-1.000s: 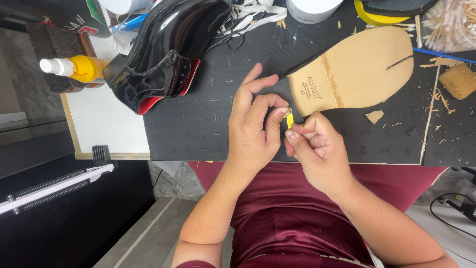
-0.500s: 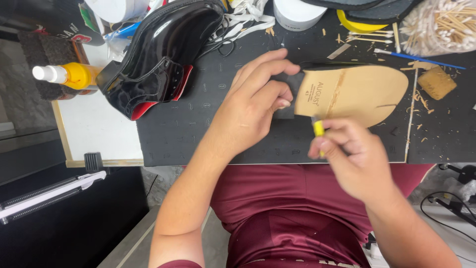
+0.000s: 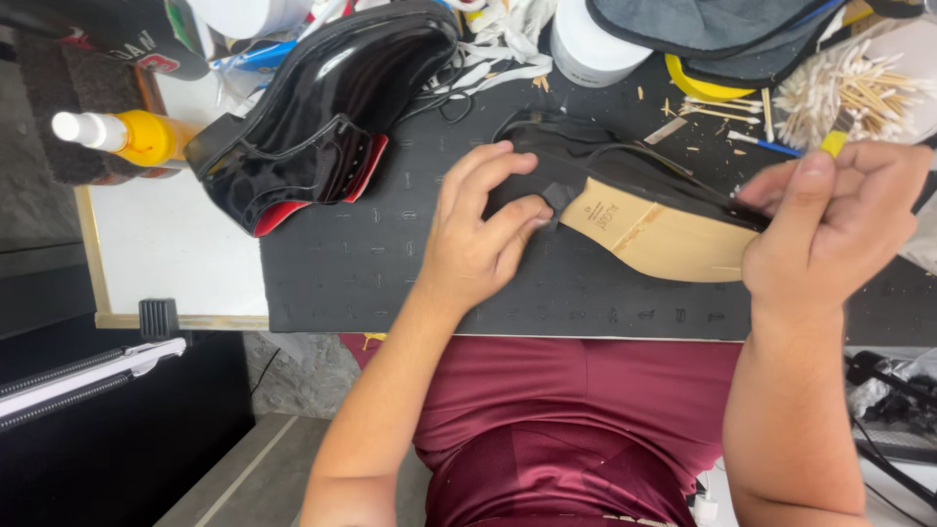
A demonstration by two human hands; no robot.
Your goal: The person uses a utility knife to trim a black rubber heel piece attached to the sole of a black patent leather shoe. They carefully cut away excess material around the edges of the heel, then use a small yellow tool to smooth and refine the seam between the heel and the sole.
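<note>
A black shoe with a tan leather sole lies on its side on the dark work mat. My left hand grips it at the heel end. My right hand rests against the toe end and pinches a small yellow object between thumb and fingers. A second glossy black shoe with a red lining lies on the mat to the left, apart from both hands.
A yellow spray bottle lies at the left beside a white board. A white tub, a pile of wooden sticks, a yellow ring and grey cloth sit along the back. Wood chips dot the mat.
The shoe has been tipped onto its side, so its black upper now shows. My right hand has moved from the near edge of the sole up to the toe end, carrying the yellow object.
</note>
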